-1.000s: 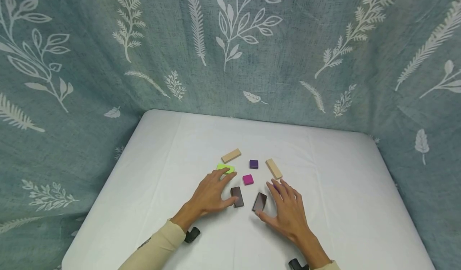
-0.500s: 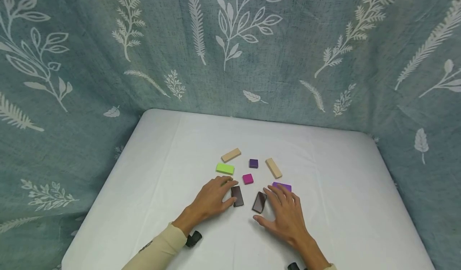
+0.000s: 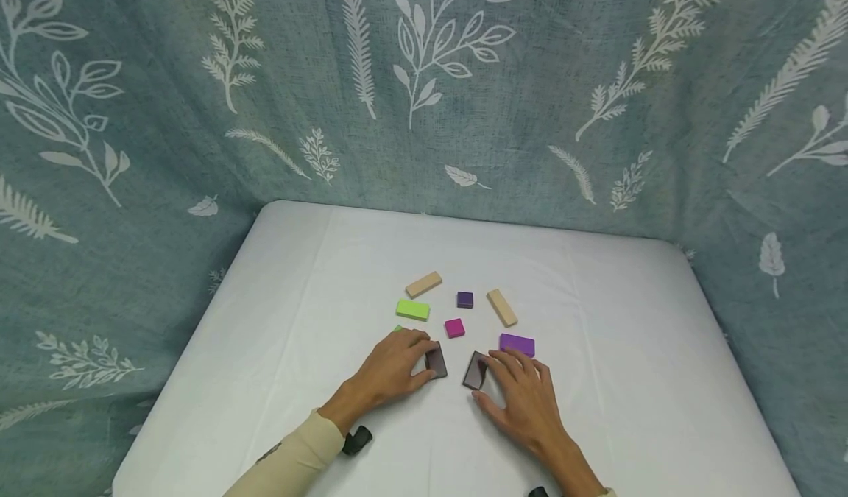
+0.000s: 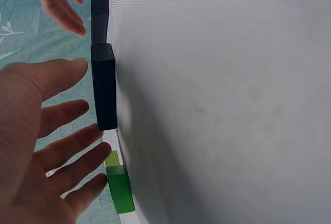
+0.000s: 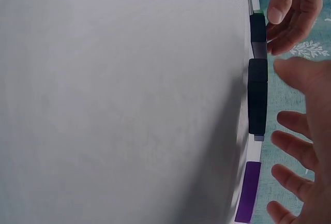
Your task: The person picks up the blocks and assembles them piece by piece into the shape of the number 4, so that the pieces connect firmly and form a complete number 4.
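Note:
Two dark brown blocks lie on the white cloth between the hands. My left hand (image 3: 395,364) hovers at the left dark block (image 3: 437,361), thumb near its close end and fingertips at its far end. In the left wrist view, its fingers spread over that block and a green block (image 4: 120,190). My right hand (image 3: 526,401) is at the right dark block (image 3: 474,371), index fingertip beside the far end, thumb beside the close end. Its fingers are parted in the right wrist view, with a purple block (image 5: 248,192) below them. Neither hand grips anything.
Beyond the hands lie a lime green block (image 3: 413,310), a magenta block (image 3: 454,328), a dark purple block (image 3: 465,300) and two pale wooden blocks, one left (image 3: 423,285) and one right (image 3: 502,308). A patterned curtain (image 3: 424,151) hangs behind the table (image 3: 318,261).
My left hand has drawn back from the lime green block to the left dark block. My right fingers have pulled back, uncovering the purple block. The blocks appear to stay in place.

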Action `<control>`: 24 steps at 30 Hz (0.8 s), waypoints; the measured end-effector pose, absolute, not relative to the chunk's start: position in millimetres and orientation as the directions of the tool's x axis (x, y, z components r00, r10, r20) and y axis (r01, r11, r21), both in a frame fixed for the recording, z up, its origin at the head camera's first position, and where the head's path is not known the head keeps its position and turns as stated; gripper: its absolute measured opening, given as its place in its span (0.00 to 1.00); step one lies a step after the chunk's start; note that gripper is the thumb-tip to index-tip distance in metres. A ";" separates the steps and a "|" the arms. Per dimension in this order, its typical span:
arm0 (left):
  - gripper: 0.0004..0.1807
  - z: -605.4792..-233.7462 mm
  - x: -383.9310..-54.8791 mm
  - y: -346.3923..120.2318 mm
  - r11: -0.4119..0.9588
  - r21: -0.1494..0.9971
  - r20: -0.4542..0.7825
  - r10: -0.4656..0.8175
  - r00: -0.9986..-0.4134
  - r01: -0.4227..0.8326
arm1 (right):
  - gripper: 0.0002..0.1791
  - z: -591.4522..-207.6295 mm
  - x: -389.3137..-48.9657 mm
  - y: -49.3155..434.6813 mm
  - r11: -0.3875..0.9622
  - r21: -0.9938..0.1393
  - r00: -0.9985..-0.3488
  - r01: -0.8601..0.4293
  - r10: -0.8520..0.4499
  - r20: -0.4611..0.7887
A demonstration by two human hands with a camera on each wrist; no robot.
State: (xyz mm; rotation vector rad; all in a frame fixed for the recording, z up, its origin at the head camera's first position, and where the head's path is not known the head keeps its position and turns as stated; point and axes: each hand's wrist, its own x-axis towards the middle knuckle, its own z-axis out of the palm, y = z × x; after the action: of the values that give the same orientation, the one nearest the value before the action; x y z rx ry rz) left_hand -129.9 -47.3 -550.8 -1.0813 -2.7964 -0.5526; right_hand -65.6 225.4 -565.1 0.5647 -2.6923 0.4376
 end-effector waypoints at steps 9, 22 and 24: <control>0.26 -548.7 -130.5 -46.3 0.689 0.304 0.170 0.640 -0.749 0.658 | 0.25 -564.6 -64.2 225.5 0.875 -0.210 -0.860 -0.437 -0.337 0.383; 0.27 -551.0 -132.5 -45.7 0.687 0.301 0.128 0.658 -0.742 0.661 | 0.22 -564.7 -63.0 223.8 0.882 -0.204 -0.880 -0.425 -0.350 0.322; 0.27 -551.5 -132.9 -45.9 0.685 0.300 0.130 0.660 -0.740 0.664 | 0.22 -564.5 -63.1 223.5 0.882 -0.205 -0.881 -0.424 -0.349 0.321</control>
State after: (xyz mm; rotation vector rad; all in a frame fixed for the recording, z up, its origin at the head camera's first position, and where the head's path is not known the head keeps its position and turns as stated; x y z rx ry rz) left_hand -132.9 -45.9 -551.5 -1.1284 -2.8736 -0.5184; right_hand -63.1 223.5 -564.5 0.5816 -2.7758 0.3929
